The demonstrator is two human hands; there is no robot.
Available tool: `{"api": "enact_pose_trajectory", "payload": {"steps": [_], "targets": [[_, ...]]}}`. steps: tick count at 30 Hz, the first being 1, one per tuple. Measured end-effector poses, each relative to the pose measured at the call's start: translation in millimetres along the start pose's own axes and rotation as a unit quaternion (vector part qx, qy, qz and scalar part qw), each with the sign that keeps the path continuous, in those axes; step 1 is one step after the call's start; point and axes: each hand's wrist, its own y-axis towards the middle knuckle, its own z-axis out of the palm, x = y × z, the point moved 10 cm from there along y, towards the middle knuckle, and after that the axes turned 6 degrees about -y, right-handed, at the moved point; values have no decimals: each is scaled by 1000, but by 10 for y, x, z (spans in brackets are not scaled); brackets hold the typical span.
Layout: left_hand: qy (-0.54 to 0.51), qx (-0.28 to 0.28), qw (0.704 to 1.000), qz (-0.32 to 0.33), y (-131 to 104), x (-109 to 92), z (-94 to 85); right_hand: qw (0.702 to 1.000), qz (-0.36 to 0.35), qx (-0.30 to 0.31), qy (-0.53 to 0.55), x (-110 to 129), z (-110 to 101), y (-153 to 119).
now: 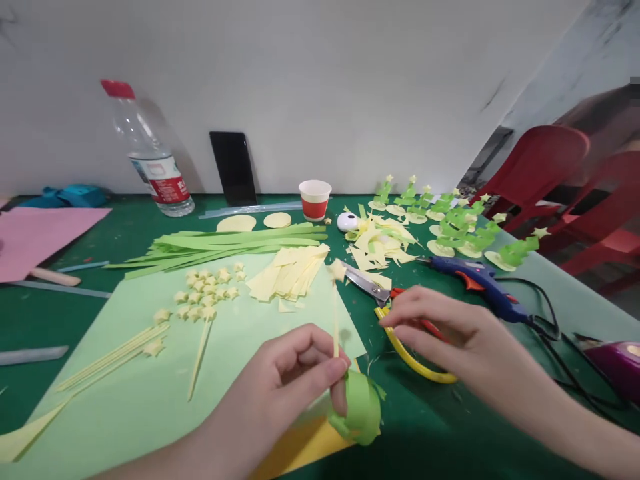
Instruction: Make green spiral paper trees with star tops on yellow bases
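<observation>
My left hand (305, 373) pinches a thin pale-yellow paper stick, which stands upright with a small folded paper star (337, 270) at its top. A curled light-green paper strip (363, 407) hangs at the same fingertips. Over the scissors (420, 367), which lie on the table with red and yellow handles, is my right hand (445, 327). Its bent fingers and thumb close around the handle near the pivot. Left of my hands, a green sheet (235, 413) bears several small paper stars (203, 293), thin yellow sticks (117, 357) and a star-topped stick (200, 357).
Green strips (220, 247), yellow strips (290, 273) and paper scraps (380, 240) lie farther back. A bottle (157, 167), a phone (233, 168) and a paper cup (315, 200) stand by the wall. To the right are a glue gun (480, 283) and several star-topped paper plants (515, 253).
</observation>
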Motion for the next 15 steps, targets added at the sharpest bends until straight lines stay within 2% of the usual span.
{"api": "enact_pose_trajectory", "payload": {"steps": [3,7,10,15], "targets": [[27,8,999,40,40,-231,32,989,17,47,141,190,258,93],[49,5,997,65,53,-457,53,952,70,67,291,211,376,187],[86,12,994,64,50,-508,94,925,86,56,366,191,363,195],[112,35,991,65,73,-466,178,921,68,53,380,207,341,174]]}}
